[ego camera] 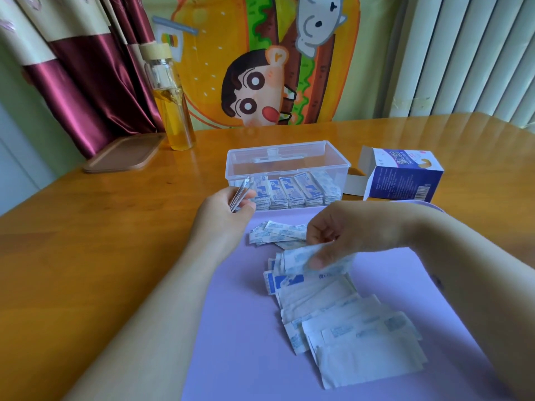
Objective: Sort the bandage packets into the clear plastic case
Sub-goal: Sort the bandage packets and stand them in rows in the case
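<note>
Wooden table (pixel 101 227) carries a lilac mat (pixel 231 328), with the clear plastic case (pixel 289 166) at the mat's twelve o'clock. The left hand (pixel 223 209) grips a thin sheaf of packets (pixel 238 196) edge-up just before the case's near left corner. The right hand (pixel 341 233) pinches one packet (pixel 301 257) at the top of the large pile (pixel 347 328).

To do this step well, lift that packet clear alone, match its size and facing to the sheaf, square the edges, then seat the sheaf beside the filled rows.

Counted:
- One case, with five stacks showing through its front wall.
- Two loose groups on the mat: the large pile and the small packets (pixel 278 234) at its eleven o'clock. Single packets overlap too much to count.
- One opened box (pixel 405 180) at two o'clock.
- One bottle (pixel 173 105) at ten.
</note>
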`<action>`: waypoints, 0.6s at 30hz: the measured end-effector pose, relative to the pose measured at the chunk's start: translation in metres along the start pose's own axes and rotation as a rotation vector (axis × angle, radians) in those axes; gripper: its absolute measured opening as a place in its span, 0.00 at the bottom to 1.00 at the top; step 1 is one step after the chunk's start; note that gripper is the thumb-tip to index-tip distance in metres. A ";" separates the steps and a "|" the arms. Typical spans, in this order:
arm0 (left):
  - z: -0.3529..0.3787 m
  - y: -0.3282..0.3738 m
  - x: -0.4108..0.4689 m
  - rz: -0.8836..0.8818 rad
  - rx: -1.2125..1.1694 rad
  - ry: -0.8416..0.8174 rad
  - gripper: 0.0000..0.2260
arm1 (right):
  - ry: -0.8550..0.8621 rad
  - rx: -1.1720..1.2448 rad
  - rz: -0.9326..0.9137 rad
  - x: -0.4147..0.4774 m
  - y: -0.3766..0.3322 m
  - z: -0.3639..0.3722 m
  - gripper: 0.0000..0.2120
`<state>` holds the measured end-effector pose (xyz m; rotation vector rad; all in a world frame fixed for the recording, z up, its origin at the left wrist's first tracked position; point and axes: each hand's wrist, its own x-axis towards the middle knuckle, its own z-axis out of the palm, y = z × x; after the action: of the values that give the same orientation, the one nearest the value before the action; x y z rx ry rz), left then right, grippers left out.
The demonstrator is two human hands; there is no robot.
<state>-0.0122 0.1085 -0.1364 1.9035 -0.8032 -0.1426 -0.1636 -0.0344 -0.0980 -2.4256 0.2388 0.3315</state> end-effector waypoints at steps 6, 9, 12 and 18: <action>-0.002 0.008 -0.006 -0.060 -0.134 -0.132 0.04 | 0.208 0.232 0.038 0.006 0.016 -0.002 0.18; -0.003 0.012 -0.011 -0.097 -0.131 -0.320 0.12 | 0.276 0.309 0.064 0.012 0.022 0.000 0.19; -0.001 0.013 -0.014 -0.083 -0.103 -0.445 0.14 | 0.295 0.383 0.061 0.016 0.026 0.002 0.13; 0.003 0.005 -0.009 -0.124 -0.155 -0.385 0.09 | 0.430 0.457 0.045 0.023 0.023 0.005 0.11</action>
<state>-0.0225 0.1101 -0.1359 1.8009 -0.8978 -0.6459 -0.1479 -0.0505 -0.1221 -2.0120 0.4985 -0.2144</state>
